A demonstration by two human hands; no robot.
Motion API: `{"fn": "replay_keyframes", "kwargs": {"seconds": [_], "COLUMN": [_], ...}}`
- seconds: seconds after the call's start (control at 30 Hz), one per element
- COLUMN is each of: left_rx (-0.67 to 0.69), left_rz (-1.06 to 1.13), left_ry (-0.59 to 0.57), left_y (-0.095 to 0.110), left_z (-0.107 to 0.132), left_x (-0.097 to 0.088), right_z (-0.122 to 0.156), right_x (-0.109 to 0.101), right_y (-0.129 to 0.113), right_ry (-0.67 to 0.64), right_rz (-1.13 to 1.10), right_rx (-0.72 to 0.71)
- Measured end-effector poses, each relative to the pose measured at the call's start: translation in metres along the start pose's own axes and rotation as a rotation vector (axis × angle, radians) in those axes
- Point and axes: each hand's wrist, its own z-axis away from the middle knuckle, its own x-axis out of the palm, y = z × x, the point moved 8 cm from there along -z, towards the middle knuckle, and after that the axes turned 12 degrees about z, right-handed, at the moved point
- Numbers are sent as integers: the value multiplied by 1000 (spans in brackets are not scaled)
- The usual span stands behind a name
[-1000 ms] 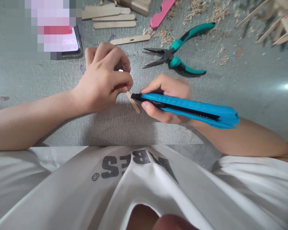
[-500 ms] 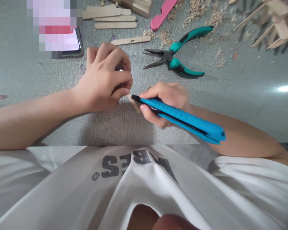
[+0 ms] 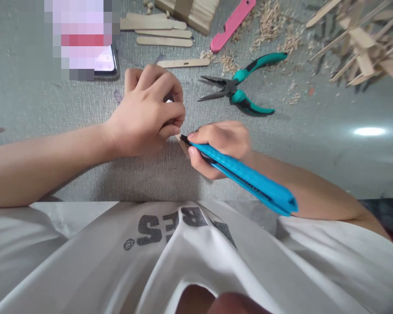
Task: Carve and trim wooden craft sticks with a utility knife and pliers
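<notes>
My left hand (image 3: 149,113) is curled into a pinch on the upper end of a small wooden craft stick (image 3: 182,145) that lies on the grey textured table (image 3: 46,104). My right hand (image 3: 222,146) grips a blue utility knife (image 3: 245,176), its black tip touching the stick right beside my left fingertips. The knife's body slants down to the right over my forearm. Most of the stick is hidden by both hands.
Teal-handled long-nose pliers (image 3: 240,83) lie open just beyond my hands. Farther back are loose craft sticks (image 3: 163,35), a slotted stick (image 3: 183,63), a pink stick (image 3: 232,24), wood shavings (image 3: 268,22), and a phone (image 3: 106,63). A stick structure (image 3: 360,39) stands at the far right.
The knife has tilted from nearly level to a steep slant, its tip moving left up to my left fingertips. My left hand has stayed pinched on the stick.
</notes>
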Motion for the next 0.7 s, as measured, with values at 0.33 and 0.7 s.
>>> {"fn": "replay_keyframes", "kwargs": {"seconds": [0.33, 0.7], "left_rx": [-260, -313], "left_rz": [488, 720], "left_ry": [60, -18], "left_y": [1, 10], "left_z": [-5, -3], "left_x": [-22, -12], "right_z": [19, 17], "right_x": [-13, -22], "right_y": [7, 2], "right_ry": [215, 292], "right_rz": [133, -61], "right_rx": [-47, -95]}}
